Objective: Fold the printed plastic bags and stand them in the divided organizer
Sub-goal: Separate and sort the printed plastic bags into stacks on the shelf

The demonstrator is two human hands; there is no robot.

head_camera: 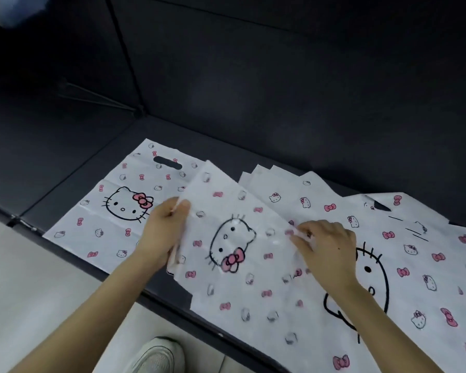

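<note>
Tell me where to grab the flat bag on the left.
Probably pinch the left bag at its handle slot, reaching over from the left: it lies flat, the slot lets fingers under, and the held bag covers its right edge.

Dark booth, pale floor, one shoe in shot.
Black tabletop meets matte black back panels; below, light floor and a white sneaker's toe; a blurred pale-blue shape sits top left.
</note>
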